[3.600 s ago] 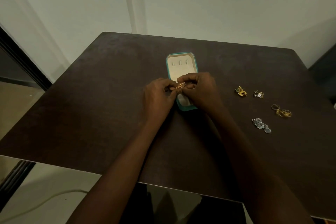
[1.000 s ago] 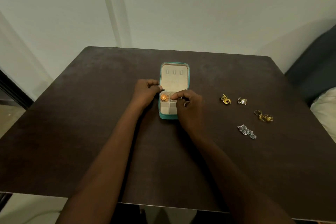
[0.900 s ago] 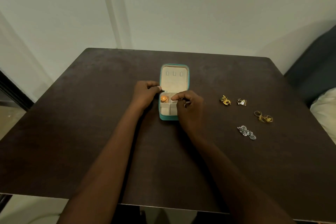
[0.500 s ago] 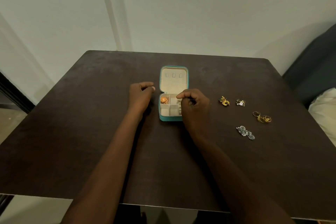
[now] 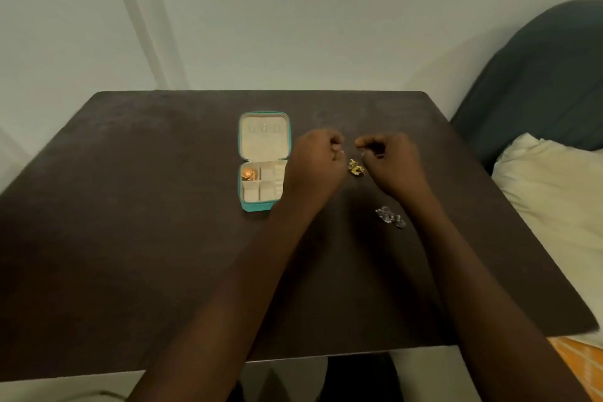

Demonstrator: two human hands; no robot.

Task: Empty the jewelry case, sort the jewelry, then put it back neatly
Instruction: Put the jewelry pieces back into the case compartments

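Dark wood tabletop (image 5: 137,238) is carrying everything, with both forearms reaching across its near edge. Nearest of the loose pieces, a silver cluster (image 5: 390,216) is lying just beside the right forearm. Further out, a gold piece (image 5: 355,168) is sitting on the wood between the two hands. The left hand (image 5: 318,161) and right hand (image 5: 390,160) are hovering just above it with fingers curled in, a narrow gap between them; whether either is pinching something small I cannot tell. Beside the left hand the teal jewelry case (image 5: 261,206) is lying open, an orange-gold piece (image 5: 249,174) sitting in its far-left compartment, the other visible compartments looking bare, its lid (image 5: 264,137) lying flat beyond. For this step, I judge it best to be lifting one sorted piece at a time by fingertips, keeping pairs together, and lowering each into its own compartment rather than dropping it
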